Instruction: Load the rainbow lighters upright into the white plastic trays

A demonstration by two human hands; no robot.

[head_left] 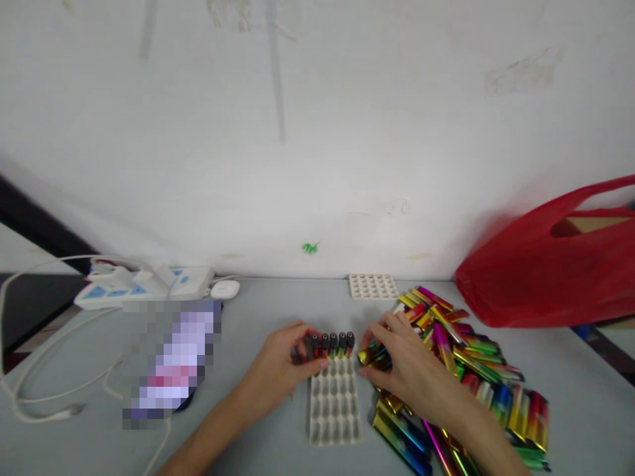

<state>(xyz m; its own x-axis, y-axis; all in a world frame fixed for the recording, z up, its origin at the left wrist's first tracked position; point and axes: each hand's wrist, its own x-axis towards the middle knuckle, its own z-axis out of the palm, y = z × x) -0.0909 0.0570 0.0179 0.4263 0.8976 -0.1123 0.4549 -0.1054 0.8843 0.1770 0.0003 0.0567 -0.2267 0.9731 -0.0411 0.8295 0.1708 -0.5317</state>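
A white tray [336, 403] with rows of square pockets lies in front of me, several dark-topped pieces [333, 342] standing in its far row. At the tray's far left corner my left hand [288, 357] has its thumb and fingers curled round the leftmost pieces; what it grips is partly hidden. To the right of the tray, my right hand [397, 354] is closed on shiny gold-and-dark pieces [370, 357] at the edge of a pile of metallic coloured tubes [444, 337].
A second white tray [373, 287] lies by the wall. On the left are a phone [173, 357], a power strip [149, 284], cables and a small white case [225, 289]. A red bag [546, 264] stands at the back right.
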